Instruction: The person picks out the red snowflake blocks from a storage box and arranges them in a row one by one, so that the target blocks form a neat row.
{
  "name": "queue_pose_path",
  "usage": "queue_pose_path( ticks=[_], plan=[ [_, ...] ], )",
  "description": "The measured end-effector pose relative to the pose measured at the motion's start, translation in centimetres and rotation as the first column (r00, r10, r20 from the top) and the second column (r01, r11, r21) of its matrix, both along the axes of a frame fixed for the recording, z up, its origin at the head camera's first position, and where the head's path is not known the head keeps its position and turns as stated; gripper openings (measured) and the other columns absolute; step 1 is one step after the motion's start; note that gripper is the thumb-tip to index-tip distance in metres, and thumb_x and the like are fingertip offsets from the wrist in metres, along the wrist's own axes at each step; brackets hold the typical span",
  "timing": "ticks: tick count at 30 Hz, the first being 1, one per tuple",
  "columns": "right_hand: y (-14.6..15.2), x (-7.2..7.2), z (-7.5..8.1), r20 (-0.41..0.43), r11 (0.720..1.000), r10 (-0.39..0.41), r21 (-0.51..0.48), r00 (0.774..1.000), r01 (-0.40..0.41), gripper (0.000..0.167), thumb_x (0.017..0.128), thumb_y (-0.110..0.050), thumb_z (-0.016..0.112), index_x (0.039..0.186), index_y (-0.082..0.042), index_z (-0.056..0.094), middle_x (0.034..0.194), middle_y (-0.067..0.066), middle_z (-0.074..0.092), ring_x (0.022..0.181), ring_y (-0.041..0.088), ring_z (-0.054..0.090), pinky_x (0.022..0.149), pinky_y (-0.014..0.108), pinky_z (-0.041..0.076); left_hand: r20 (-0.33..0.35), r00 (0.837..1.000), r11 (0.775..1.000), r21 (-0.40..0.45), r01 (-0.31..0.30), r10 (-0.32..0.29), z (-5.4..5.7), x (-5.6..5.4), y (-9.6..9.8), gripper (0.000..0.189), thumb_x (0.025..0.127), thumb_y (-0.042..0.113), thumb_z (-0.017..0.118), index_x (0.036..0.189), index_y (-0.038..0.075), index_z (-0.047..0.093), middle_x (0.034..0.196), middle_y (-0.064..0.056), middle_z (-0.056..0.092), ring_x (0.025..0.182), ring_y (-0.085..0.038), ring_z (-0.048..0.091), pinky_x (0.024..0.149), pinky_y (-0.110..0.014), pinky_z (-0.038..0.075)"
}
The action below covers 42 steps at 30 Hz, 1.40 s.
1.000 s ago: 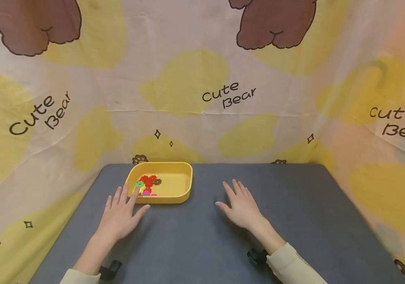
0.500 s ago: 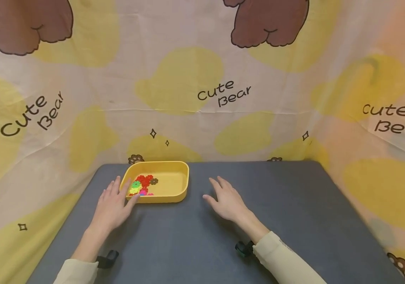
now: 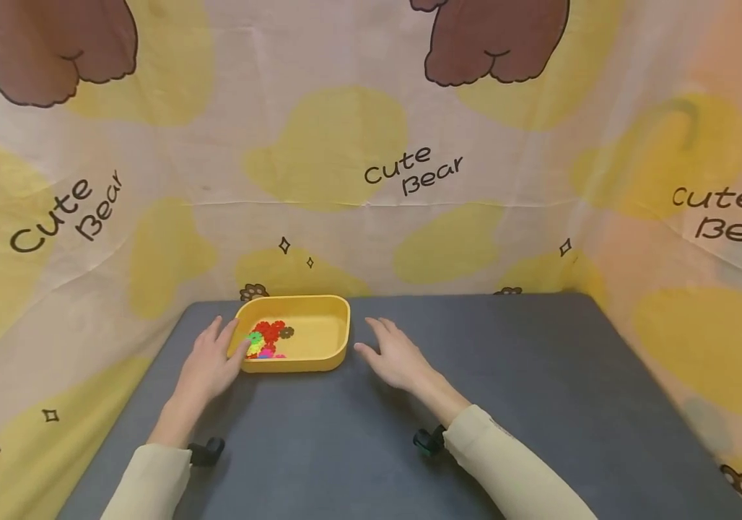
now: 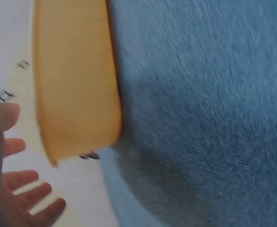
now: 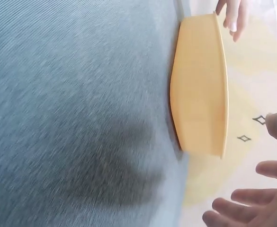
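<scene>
A shallow yellow tray (image 3: 319, 365) stands at the far left of the table. Small flower-shaped plastic pieces (image 3: 270, 332), mostly red with some green, yellow, pink and brown, lie in its left part. My left hand (image 3: 205, 365) is at the tray's left end, fingers spread and thumb over the near left corner; whether it touches cannot be told. In the left wrist view those fingers (image 4: 22, 179) are apart from the tray wall (image 4: 76, 80). Off the tray's right end hovers my right hand (image 3: 397, 357), holding nothing, its fingers (image 5: 252, 196) extended.
The dark blue-grey table (image 3: 507, 361) backs onto a hanging cloth (image 3: 319, 152) printed with bears and words. Each wrist wears a black strap, one of them the left strap (image 3: 207, 453). The cloth also rises along both sides of the table.
My right hand has moved left toward the tray's right end. My left hand has shifted from over the tray's near left part to its left end. The tray stays in place.
</scene>
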State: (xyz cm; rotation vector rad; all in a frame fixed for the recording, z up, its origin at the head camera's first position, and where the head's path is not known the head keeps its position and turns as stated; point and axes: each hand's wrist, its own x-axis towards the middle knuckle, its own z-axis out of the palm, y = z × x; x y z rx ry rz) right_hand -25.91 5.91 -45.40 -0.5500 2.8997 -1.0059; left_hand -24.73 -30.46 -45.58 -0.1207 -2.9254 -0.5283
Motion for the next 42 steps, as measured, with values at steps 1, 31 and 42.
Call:
queue_pose_path(
  ticks=[1,31,42],
  plan=[
    [-0.2,-0.2,0.0,0.006,1.000,0.000,-0.018,1.000,0.000,0.067,0.103,-0.053,0.051,0.158,-0.016,0.037,0.160,0.013,0.037,0.144,0.035,0.039,0.111,0.059,0.037,0.004,1.000,1.000,0.016,-0.006,0.006,-0.2,-0.2,-0.2,0.066,0.107,0.045,0.044,0.155,0.001,0.035,0.159,-0.034,0.022,0.141,-0.057,0.024,0.103,-0.077,0.030],
    [-4.6,-3.5,-4.7,0.270,0.763,0.207,-0.646,0.940,0.018,0.061,0.101,-0.017,0.065,0.154,-0.006,0.037,0.155,0.023,0.038,0.135,0.037,0.051,0.093,0.044,0.056,0.148,0.989,0.849,0.523,-0.071,-0.009,-3.4,-2.3,-1.7,0.063,0.105,0.029,0.057,0.155,-0.002,0.032,0.158,-0.029,0.030,0.148,-0.047,0.026,0.116,-0.061,0.026],
    [-3.5,-2.4,-4.4,0.291,0.778,0.153,-0.625,0.944,0.067,0.061,0.098,-0.018,0.070,0.151,-0.007,0.042,0.153,0.022,0.042,0.133,0.038,0.053,0.093,0.043,0.056,0.131,0.990,0.848,0.529,-0.032,-0.044,-3.4,-1.6,-1.1,0.065,0.103,0.031,0.062,0.153,-0.001,0.035,0.156,-0.030,0.034,0.143,-0.049,0.034,0.113,-0.061,0.032]
  ],
)
